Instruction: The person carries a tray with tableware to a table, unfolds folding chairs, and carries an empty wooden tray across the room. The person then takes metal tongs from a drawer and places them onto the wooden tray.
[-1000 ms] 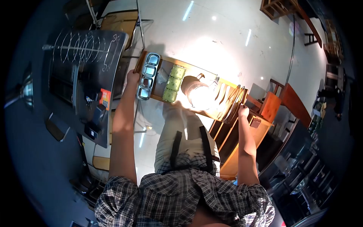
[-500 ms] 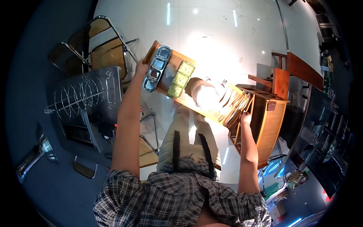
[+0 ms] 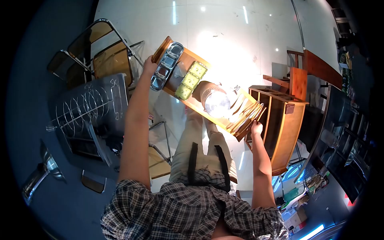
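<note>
Glossy pale floor (image 3: 260, 44) with bright light streaks (image 3: 245, 15) surrounds a wooden cabinet (image 3: 290, 138); reddish wooden furniture (image 3: 298, 82) stands beyond it, folding chairs (image 3: 114, 64) and a dark table (image 3: 123, 94) well to its left.

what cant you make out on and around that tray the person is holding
All in the head view:
- Wooden tray: underside hidden, facing away from the camera.
- Left hand: finger positions unclear, partly behind the tray's end.
- Round container: contents washed out by glare.
- Thin sticks: exact count lost in overlap and glare.
- Pale crumpled item: too small and blurred to identify.
</note>
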